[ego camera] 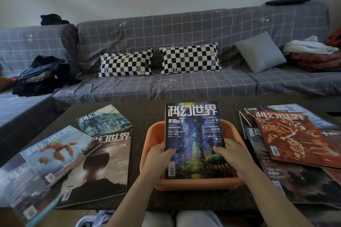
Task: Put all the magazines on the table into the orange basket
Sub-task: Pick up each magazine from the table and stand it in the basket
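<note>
An orange basket point(184, 185) stands on the dark table point(140, 114), right in front of me. A blue magazine point(193, 134) is tilted up inside it, its top edge rising above the far rim. My left hand point(158, 155) grips its left edge and my right hand point(230, 153) grips its right edge. Several magazines lie spread on the left: a teal one point(103, 120), a brown one point(103, 169), one with an orange robot point(59, 153). On the right lies an overlapping pile topped by a red magazine point(295, 138).
A grey checked sofa point(184, 83) runs behind the table, with two black-and-white cushions point(127, 62), a grey cushion point(262, 51) and heaps of clothes point(42, 75) at both ends. My knees point(184, 219) are at the near table edge.
</note>
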